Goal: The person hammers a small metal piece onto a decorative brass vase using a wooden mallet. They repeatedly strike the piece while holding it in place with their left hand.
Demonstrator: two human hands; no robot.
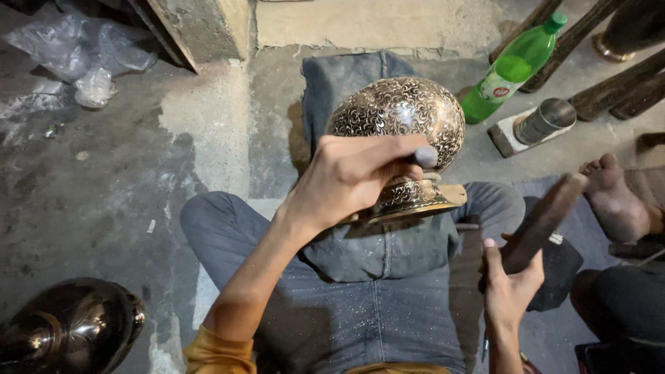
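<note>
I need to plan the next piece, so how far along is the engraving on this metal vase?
The vase body already shows dense scroll pattern all over its visible side. In hand: the left hand holds a chisel at the neck, and the right hand grips a hammer. The far side is hidden.

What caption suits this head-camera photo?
Seated cross-legged, left hand holds a punch against an engraved metal vase; right hand grips a hammer.

head view, steeply downward, close (over lap)
</note>
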